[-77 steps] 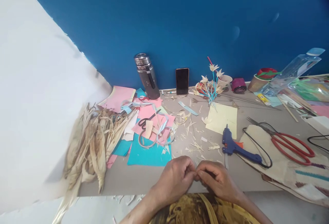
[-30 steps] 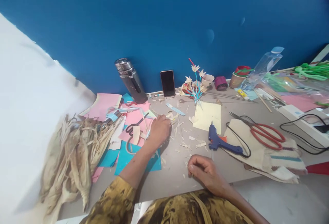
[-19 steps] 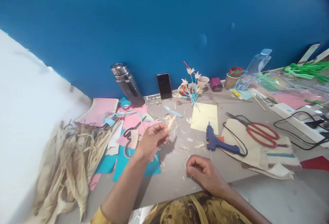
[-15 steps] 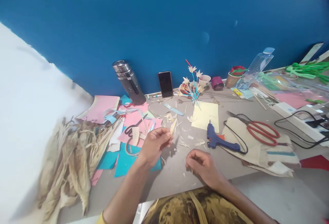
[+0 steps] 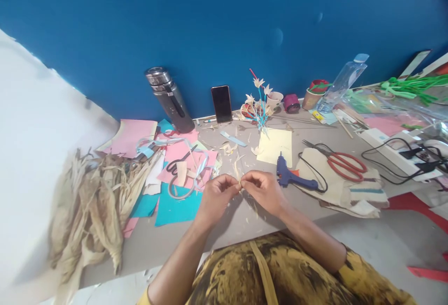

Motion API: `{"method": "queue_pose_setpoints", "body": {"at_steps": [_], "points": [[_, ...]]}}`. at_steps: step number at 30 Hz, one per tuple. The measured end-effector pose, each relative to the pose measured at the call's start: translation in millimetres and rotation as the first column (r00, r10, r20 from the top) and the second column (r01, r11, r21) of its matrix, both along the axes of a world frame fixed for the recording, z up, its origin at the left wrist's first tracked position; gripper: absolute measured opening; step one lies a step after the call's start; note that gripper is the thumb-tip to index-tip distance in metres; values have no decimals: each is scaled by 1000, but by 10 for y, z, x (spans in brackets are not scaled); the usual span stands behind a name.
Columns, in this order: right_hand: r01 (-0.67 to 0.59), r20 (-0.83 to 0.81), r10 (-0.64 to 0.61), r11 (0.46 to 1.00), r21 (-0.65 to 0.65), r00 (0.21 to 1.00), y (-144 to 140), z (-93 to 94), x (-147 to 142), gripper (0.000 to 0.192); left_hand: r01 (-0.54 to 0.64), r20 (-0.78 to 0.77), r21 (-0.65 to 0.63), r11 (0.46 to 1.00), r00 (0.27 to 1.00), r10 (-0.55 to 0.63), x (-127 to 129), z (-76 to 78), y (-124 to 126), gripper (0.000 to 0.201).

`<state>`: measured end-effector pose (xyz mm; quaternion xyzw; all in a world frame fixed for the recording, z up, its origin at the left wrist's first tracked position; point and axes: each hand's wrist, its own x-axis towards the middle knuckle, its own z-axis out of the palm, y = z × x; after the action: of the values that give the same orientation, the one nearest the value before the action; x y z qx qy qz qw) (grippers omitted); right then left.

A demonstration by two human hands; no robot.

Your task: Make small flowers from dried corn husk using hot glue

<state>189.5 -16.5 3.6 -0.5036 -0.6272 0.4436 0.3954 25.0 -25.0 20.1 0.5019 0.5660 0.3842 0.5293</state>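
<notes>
Right hand [image 5: 264,190] moved to left hand [image 5: 217,197]; both pinching slim, pale strip [image 5: 238,173]

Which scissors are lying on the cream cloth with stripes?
The metal scissors with big red loop handles, on the right; those handles rest on the cream striped cloth. The black scissors lie on pink paper instead.

There are two hands [image 5: 216,198], two scissors [image 5: 329,155], one phone [image 5: 221,103].

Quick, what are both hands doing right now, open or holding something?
Left hand: closed, pinching a pale strip.
Right hand: closed, pinching at the same pale strip's lower end.
</notes>
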Motion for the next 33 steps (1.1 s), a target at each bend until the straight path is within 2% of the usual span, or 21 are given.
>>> {"method": "queue_pose_setpoints", "body": {"at_steps": [6,10,14,22,24,29,33], "points": [[33,172,-46,996,82,984,-69,-35,-24,12,-21,-103,20,1000,994,23,12,19,-37,19],[41,167,-57,994,96,984,-81,-48,-11,12,-42,1,43,998,999,42,20,-31,-29,18],[29,184,-44,996,82,982,-83,-45,6,13,-54,121,-21,998,991,56,37,-101,-37,16],[39,317,-81,990,135,945,-122,11,10,9,-61,103,-42,997,993,65,56,-111,-65,13],[32,343,-85,987,157,936,-131,14,9,9,-44,63,-2,999,997,44,59,-109,-78,12],[71,363,-137,979,190,922,-152,-19,-10,8,4,-30,222,975,1000,3,90,-146,-102,12],[114,317,-176,972,203,932,-178,-51,-39,9,24,-16,251,968,1000,-21,128,-193,-73,13]]}}
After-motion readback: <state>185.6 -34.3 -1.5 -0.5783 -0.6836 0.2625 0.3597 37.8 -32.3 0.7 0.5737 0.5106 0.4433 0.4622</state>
